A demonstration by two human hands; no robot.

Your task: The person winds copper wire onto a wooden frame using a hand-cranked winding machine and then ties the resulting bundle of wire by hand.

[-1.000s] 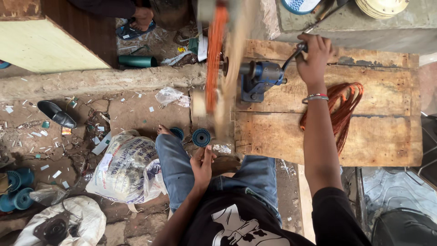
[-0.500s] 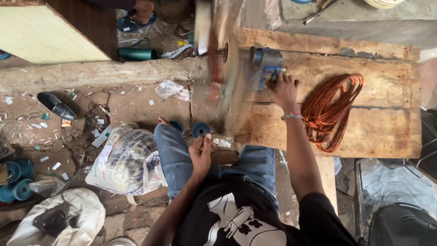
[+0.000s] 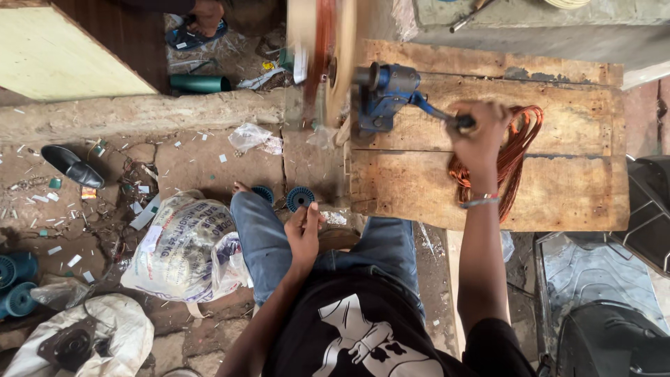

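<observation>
A blue hand-crank winder (image 3: 387, 94) is fixed on a rough plank table (image 3: 558, 195). My right hand (image 3: 481, 132) is shut on its crank handle (image 3: 457, 120), out to the right of the winder. A blurred wooden wheel (image 3: 328, 63) wound with copper-coloured wire spins at the winder's left. Just past my right hand on the planks lies a coil of copper wire (image 3: 520, 146). My left hand (image 3: 303, 234) hovers over my lap, fingers together, just below a small blue spool (image 3: 300, 197) on the ground. Whether it holds a wire is unclear.
A printed white sack (image 3: 185, 244) lies left of my knee. On the dirt floor are a black shoe (image 3: 70, 166), a green cylinder (image 3: 199, 84), blue spools (image 3: 17, 279), a white bag (image 3: 77, 342) and scraps. Another person's sandalled foot (image 3: 202, 17) shows at the top. Dark machine parts (image 3: 628, 335) sit at the right.
My right hand has swung the crank around, from the far side through near the winder to out on the right. The wheel keeps spinning. My left hand stays by the blue spool.
</observation>
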